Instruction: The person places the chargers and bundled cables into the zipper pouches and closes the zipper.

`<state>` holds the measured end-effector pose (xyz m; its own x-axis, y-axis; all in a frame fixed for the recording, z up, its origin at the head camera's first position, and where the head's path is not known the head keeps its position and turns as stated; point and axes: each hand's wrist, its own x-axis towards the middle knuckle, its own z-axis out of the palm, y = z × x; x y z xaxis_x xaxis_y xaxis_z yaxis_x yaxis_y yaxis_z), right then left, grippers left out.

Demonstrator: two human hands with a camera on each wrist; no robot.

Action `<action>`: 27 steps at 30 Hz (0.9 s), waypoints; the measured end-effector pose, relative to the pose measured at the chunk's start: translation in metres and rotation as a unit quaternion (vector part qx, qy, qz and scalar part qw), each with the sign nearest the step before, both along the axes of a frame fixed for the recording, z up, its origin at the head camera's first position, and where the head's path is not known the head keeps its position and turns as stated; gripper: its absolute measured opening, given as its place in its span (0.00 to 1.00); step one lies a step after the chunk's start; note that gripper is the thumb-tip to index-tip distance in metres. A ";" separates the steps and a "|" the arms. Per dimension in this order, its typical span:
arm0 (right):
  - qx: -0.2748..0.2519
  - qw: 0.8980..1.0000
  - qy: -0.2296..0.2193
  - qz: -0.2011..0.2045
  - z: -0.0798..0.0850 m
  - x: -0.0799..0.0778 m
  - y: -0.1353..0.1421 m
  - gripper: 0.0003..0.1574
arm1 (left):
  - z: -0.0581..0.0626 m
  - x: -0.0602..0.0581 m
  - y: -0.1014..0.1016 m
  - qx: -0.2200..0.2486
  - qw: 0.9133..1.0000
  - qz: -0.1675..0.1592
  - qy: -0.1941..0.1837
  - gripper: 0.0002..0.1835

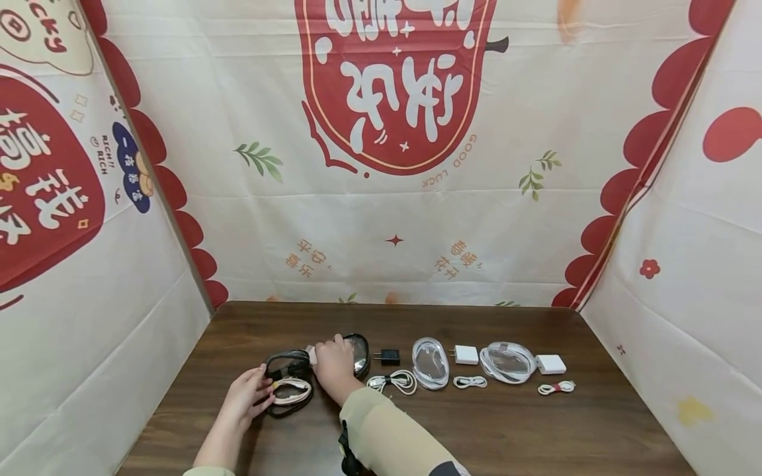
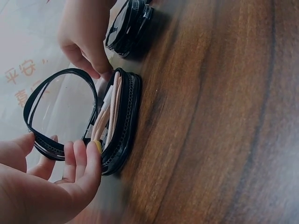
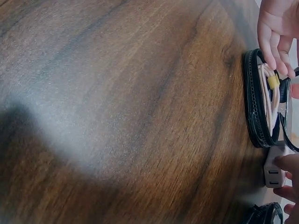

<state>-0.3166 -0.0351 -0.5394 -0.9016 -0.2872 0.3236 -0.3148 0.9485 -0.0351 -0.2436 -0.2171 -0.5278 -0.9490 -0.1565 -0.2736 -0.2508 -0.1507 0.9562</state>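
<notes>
At the left of the table lies a black zip case (image 1: 294, 410), its clear lid (image 2: 60, 100) raised. Inside is a coiled pale cable (image 3: 266, 98) with a yellow tie. My left hand (image 1: 241, 395) pinches the lid's rim between thumb and finger, while its other fingertips touch the case near the cable. Against the far end of the case, my right hand (image 1: 335, 363) holds a white charger (image 3: 274, 169) whose USB ports show in the right wrist view. A second black case (image 1: 360, 354) with a clear top is just right of that hand.
Rightward along the wooden table (image 1: 506, 430) lie a black charger (image 1: 389, 357), a tied white cable (image 1: 406, 377), a clear-topped white case (image 1: 430, 363), a white charger (image 1: 466, 355), another white case (image 1: 508, 362), and a third white charger (image 1: 551, 364). Printed cloth (image 1: 381, 211) hangs behind.
</notes>
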 end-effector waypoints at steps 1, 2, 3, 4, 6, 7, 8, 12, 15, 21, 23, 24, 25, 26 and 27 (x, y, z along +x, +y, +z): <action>0.000 1.000 -0.003 -0.001 -0.001 0.000 0.001 0.16 | 0.000 0.001 0.001 -0.001 1.000 -0.002 0.001 0.25; -0.002 1.000 -0.003 -0.001 -0.001 0.000 0.002 0.16 | -0.001 0.001 0.003 -0.001 1.000 -0.001 0.001 0.25; -0.003 1.000 -0.003 -0.001 -0.001 0.001 0.003 0.16 | -0.001 0.001 0.003 0.000 1.000 0.000 0.001 0.25; -0.004 1.000 -0.005 -0.001 -0.001 0.001 0.004 0.16 | -0.001 0.001 0.004 0.000 1.000 0.001 0.002 0.25; -0.006 1.000 -0.009 0.001 -0.001 0.002 0.006 0.15 | -0.002 0.001 0.006 0.001 1.000 0.000 0.001 0.25; -0.009 1.000 -0.010 0.003 0.000 0.002 0.008 0.14 | -0.001 0.002 0.006 0.003 1.000 0.001 -0.001 0.24; -0.011 1.000 -0.011 0.005 0.000 0.002 0.009 0.13 | -0.002 0.001 0.006 0.003 1.000 0.001 -0.003 0.24; -0.026 0.999 -0.022 0.020 0.003 0.000 0.014 0.14 | -0.001 0.000 0.008 0.011 1.000 0.002 -0.007 0.22; -0.040 0.998 -0.033 0.031 0.008 -0.001 0.020 0.19 | -0.001 -0.002 0.007 0.017 1.000 0.004 -0.010 0.21; -0.074 0.995 -0.032 0.053 0.019 0.002 0.033 0.10 | -0.001 -0.003 0.006 0.023 1.000 0.006 -0.015 0.21; -0.085 0.994 -0.034 0.059 0.024 0.004 0.037 0.06 | 0.000 -0.002 0.005 0.027 1.000 0.005 -0.016 0.20; -0.090 0.993 -0.034 0.061 0.026 0.005 0.039 0.06 | 0.000 -0.001 0.004 0.029 0.999 0.005 -0.016 0.19; -0.094 0.993 -0.034 0.062 0.027 0.006 0.041 0.08 | 0.001 -0.001 0.004 0.030 0.999 0.005 -0.016 0.19; -0.100 0.992 -0.037 0.061 0.029 0.007 0.043 0.11 | 0.001 -0.001 0.003 0.031 0.999 0.006 -0.017 0.18; -0.107 0.992 -0.038 0.061 0.030 0.008 0.045 0.14 | 0.002 0.000 0.003 0.030 0.999 0.004 -0.016 0.18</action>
